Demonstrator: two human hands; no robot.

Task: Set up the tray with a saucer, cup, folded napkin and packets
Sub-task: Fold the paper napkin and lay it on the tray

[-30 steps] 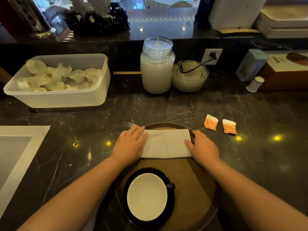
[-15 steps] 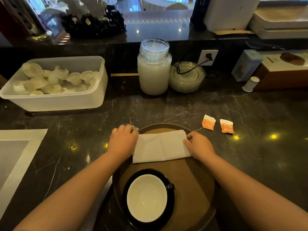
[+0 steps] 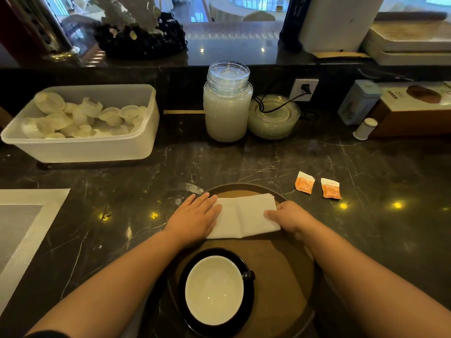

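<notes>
Napkin (image 3: 244,217) (white, folded) lies on the far part of the tray (image 3: 288,269). Left hand (image 3: 195,219) presses it flat with straight fingers; right hand (image 3: 289,215) pinches its right edge. Two packets (image 3: 317,185) wait on the counter (image 3: 366,228).

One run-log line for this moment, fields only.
napkin: on tray | left hand: flat on it | right hand: pinching edge | cup: on saucer | packets: on counter
</notes>
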